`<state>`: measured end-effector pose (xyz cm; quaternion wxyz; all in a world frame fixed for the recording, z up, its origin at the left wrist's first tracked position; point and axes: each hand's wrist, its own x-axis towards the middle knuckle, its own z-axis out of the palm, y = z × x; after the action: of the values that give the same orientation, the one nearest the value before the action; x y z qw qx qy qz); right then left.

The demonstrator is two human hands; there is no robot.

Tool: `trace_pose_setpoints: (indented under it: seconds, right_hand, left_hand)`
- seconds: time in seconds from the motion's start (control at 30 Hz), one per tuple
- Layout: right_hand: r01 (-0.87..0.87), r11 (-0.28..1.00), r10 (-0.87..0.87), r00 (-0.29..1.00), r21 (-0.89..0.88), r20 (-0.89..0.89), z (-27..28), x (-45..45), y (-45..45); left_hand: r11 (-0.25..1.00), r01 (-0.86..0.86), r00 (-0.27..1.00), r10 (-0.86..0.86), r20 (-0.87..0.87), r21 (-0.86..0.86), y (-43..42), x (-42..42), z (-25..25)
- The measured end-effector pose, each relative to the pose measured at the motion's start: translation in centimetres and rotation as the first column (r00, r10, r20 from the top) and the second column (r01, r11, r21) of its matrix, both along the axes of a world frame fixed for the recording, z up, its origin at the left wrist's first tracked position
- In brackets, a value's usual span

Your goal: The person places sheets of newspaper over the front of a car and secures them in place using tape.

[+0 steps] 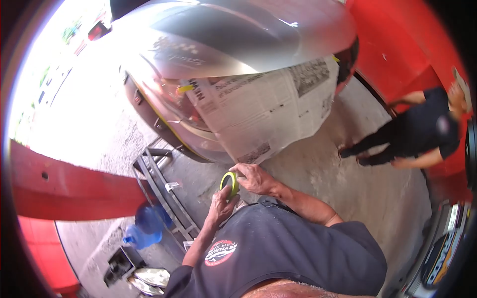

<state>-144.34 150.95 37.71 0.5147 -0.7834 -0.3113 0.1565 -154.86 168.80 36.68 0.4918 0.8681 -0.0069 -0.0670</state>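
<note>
A yellow-green roll of tape [229,185] is upright between my two hands, in front of my waist. My left hand [221,204] is closed on its lower left side, with the thumb and fingers at the ring. The bent fingers of my right hand [254,179] meet the roll's upper right edge. Just beyond my hands, a newspaper sheet [271,111] covers part of a silver vehicle's end [233,37]. Small yellow tape pieces [186,89] show at the sheet's upper left and upper right.
A metal frame stand [161,191] is at the left, beside blue water bottles [144,236] and a dark box [121,263] on the floor. Another person [417,129] in dark clothes stands at the right by a red wall. A vehicle part marked PRADO [439,260] is at lower right.
</note>
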Motion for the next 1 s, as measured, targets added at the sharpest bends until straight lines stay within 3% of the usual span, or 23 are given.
trace_pose_setpoints:
  seconds: [0.17, 0.27, 0.37, 0.5, 0.63, 0.7, 0.77, 0.83, 0.87, 0.93, 1.0]
  right_hand:
    - [-0.073, 0.997, 0.073, 0.99, -0.001, 0.124, -1.4, -0.3, 1.3]
    - [-0.153, 0.987, 0.156, 0.9, -0.039, 0.407, -1.5, -0.3, 2.0]
    - [-0.059, 0.997, 0.037, 0.947, 0.059, 0.318, 0.9, -0.4, 2.4]
    - [-0.082, 0.997, 0.083, 0.993, -0.01, 0.081, 1.3, 0.3, 2.4]
    - [-0.096, 0.994, 0.102, 0.982, -0.044, 0.157, -1.0, -0.4, 2.6]
    - [-0.042, 0.997, 0.053, 0.978, -0.057, 0.199, -1.8, -0.9, 2.8]
    - [0.002, 0.999, -0.001, 1.0, -0.049, 0.014, -2.5, -0.8, 2.3]
    - [-0.022, 0.995, 0.037, 0.987, 0.094, -0.157, -2.4, -0.9, 1.4]
    - [-0.014, 0.996, 0.05, 0.916, 0.093, -0.399, -0.3, -1.4, 1.0]
    - [-0.01, 0.997, 0.053, 0.82, 0.078, -0.57, 0.9, -2.1, 0.5]
    - [0.107, 0.992, -0.067, 0.885, 0.061, -0.461, -0.5, -1.9, 0.1]
  left_hand:
    - [1.0, 0.019, 1.0, -0.018, 0.018, -0.017, 1.2, -0.3, -0.6]
    - [0.999, -0.017, 1.0, 0.018, 0.02, -0.034, 1.6, -0.6, -0.1]
    - [0.991, -0.067, 0.993, 0.078, 0.091, -0.117, 1.8, -0.6, -0.1]
    - [0.999, -0.001, 1.0, 0.003, 0.025, -0.053, 2.4, -0.5, -0.2]
    - [0.998, 0.027, 0.999, -0.028, -0.025, -0.054, 2.4, -0.7, 0.3]
    - [0.998, 0.005, 0.998, -0.002, 0.055, -0.059, 2.3, -0.6, 0.1]
    - [1.0, 0.007, 0.991, -0.009, 0.135, 0.014, 2.3, -0.7, -0.8]
    - [0.992, -0.011, 0.986, -0.01, 0.167, 0.123, 2.6, -0.4, -1.6]
    - [0.987, -0.043, 0.987, 0.019, 0.158, 0.155, 2.5, -0.3, -1.4]
    - [0.956, -0.103, 0.958, 0.021, 0.287, 0.274, 2.4, 0.0, -1.6]
    - [0.923, -0.121, 0.953, 0.005, 0.303, 0.365, 2.2, 0.4, -1.1]
